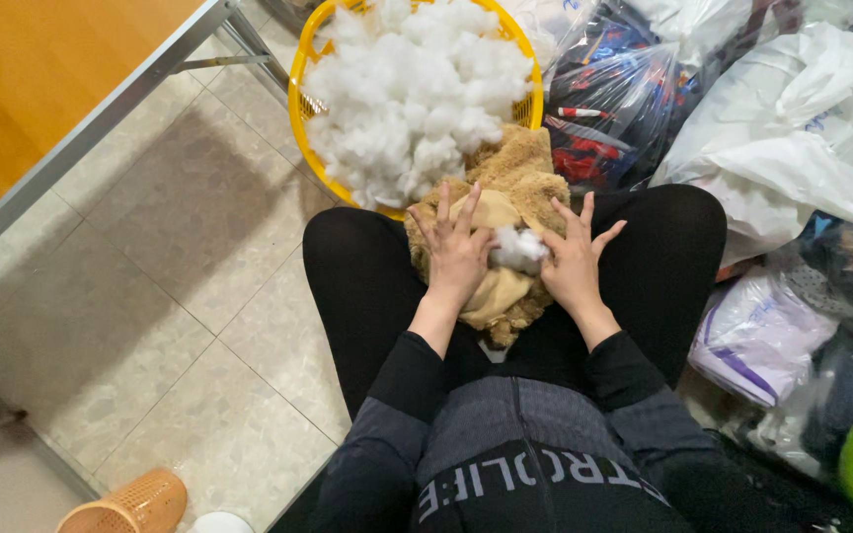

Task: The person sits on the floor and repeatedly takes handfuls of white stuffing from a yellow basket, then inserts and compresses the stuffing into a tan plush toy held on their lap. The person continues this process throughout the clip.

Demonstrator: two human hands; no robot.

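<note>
I see my left hand [458, 259] lying flat on the tan plush toy skin [501, 232], which rests on my lap between my black-clad thighs. Its fingers [443, 209] are spread wide and extended, gripping nothing. My right hand [573, 265] sits just beside it on the same plush skin, with its fingers likewise fanned open and holding nothing. Between the two hands a small tuft of white stuffing [518, 249] shows at the opening of the skin, touching the inner edges of both hands. The fuzzy brown outer side of the skin folds around a smoother, paler lining. Just beyond my knees stands a yellow basket [300, 74] on the tiled floor [150, 296], heaped with white stuffing fibre [412, 94]; the plush skin's far edge touches it. To my right, clear and white plastic bags [782, 128] are piled up. An orange basket [130, 505] lies near my left side.
</note>
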